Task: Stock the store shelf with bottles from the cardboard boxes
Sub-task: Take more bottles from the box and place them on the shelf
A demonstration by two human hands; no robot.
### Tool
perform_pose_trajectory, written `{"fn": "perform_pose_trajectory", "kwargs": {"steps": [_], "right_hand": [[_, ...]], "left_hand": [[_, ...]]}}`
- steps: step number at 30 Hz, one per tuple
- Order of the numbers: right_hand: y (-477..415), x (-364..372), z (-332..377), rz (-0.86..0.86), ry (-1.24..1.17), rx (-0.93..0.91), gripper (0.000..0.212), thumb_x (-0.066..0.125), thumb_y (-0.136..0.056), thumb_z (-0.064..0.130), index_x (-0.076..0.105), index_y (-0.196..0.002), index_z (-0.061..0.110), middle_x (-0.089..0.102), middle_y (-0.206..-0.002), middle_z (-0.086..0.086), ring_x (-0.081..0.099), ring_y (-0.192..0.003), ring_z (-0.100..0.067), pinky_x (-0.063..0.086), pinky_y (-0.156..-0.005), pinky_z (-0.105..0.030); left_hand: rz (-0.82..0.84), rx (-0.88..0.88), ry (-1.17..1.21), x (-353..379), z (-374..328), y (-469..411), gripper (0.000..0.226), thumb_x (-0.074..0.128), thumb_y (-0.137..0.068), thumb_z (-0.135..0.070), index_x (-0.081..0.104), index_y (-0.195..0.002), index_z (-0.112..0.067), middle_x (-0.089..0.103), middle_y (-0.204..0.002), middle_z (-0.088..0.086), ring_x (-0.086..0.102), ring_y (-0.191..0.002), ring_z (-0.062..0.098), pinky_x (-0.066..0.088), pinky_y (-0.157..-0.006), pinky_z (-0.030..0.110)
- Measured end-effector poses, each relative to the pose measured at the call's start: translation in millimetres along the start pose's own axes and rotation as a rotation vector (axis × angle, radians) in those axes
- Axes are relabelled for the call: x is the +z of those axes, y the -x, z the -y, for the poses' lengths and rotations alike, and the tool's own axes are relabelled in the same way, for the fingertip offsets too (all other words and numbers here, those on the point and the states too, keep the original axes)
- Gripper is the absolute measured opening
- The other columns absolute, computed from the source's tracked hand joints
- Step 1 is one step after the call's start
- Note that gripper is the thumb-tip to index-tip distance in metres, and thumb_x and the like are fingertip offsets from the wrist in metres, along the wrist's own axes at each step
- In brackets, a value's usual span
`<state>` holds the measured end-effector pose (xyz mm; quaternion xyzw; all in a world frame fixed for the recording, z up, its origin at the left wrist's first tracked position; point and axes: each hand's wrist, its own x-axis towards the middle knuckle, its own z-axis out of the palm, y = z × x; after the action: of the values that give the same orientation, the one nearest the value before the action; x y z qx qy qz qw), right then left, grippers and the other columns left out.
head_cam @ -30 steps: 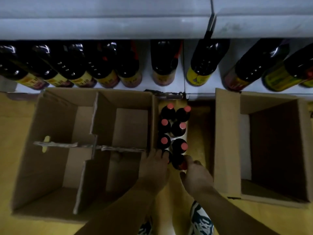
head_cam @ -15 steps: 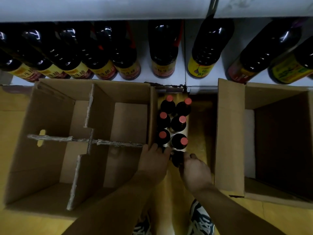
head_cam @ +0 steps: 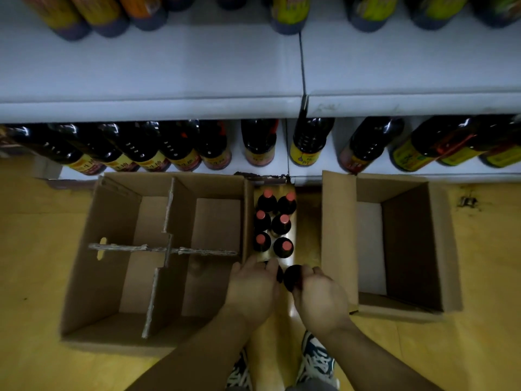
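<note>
Nearest to me, between my shoes (head_cam: 315,359), my right hand (head_cam: 322,301) is curled round the top of a dark bottle (head_cam: 293,276) standing on the yellow floor (head_cam: 33,249). My left hand (head_cam: 252,289) is beside it, fingers bent over a second bottle (head_cam: 279,273) that is mostly hidden. Just beyond stand six red-capped bottles (head_cam: 281,224) in two rows, in the gap between the boxes. The divided cardboard box (head_cam: 112,263) on the left looks emptied, and so does the plain box (head_cam: 338,235) on the right. Farther off, the lower shelf (head_cam: 282,156) carries a row of shelved bottles (head_cam: 259,142), while the upper shelf (head_cam: 155,66) has a wide bare front. I judge unpacking is done, with eight bottles left to shelve.
</note>
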<state>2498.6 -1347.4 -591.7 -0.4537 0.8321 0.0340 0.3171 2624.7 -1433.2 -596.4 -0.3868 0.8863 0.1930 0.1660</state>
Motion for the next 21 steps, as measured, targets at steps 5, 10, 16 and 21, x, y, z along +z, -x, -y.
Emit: {"fn": "perform_pose_trajectory", "kwargs": {"steps": [5, 10, 16, 21], "right_hand": [[56.4, -87.1, 26.3, -0.063, -0.022, -0.018, 0.022, 0.049, -0.103, 0.035, 0.051, -0.121, 0.022, 0.064, -0.113, 0.000, 0.067, -0.099, -0.021, 0.042, -0.068, -0.028], [117.8, -184.5, 59.0, -0.138, -0.014, -0.041, 0.014, 0.051, -0.102, 0.039, 0.048, -0.107, 0.027, 0.057, -0.097, 0.006, 0.061, -0.084, -0.017, 0.037, -0.062, -0.024], [185.8, -287.5, 102.9, -0.221, -0.015, -0.021, 0.022, 0.054, -0.098, 0.042, 0.053, -0.111, 0.024, 0.066, -0.102, 0.001, 0.068, -0.093, -0.024, 0.056, -0.076, -0.036], [227.5, -358.6, 136.0, -0.296, -0.002, 0.008, 0.022, 0.057, -0.095, 0.041, 0.054, -0.108, 0.024, 0.065, -0.100, -0.002, 0.066, -0.097, -0.027, 0.049, -0.072, -0.034]], "left_hand": [[-0.028, -0.006, 0.038, -90.7, -17.6, 45.7, 0.025, 0.049, -0.102, -0.036, 0.049, -0.126, -0.027, 0.063, -0.117, -0.002, 0.053, -0.118, 0.021, 0.042, -0.099, 0.041], [-0.067, 0.018, 0.068, -191.8, -31.1, 94.2, 0.029, 0.048, -0.100, -0.037, 0.048, -0.127, -0.027, 0.065, -0.115, -0.004, 0.052, -0.115, 0.022, 0.043, -0.093, 0.042], [-0.159, 0.025, 0.090, -308.7, -47.6, 149.5, 0.024, 0.053, -0.095, -0.038, 0.051, -0.116, -0.027, 0.065, -0.107, -0.002, 0.054, -0.109, 0.023, 0.045, -0.085, 0.040], [-0.226, 0.050, 0.071, -393.4, -57.6, 181.0, 0.025, 0.056, -0.094, -0.038, 0.052, -0.114, -0.023, 0.065, -0.112, 0.005, 0.056, -0.113, 0.028, 0.043, -0.082, 0.040]]}}
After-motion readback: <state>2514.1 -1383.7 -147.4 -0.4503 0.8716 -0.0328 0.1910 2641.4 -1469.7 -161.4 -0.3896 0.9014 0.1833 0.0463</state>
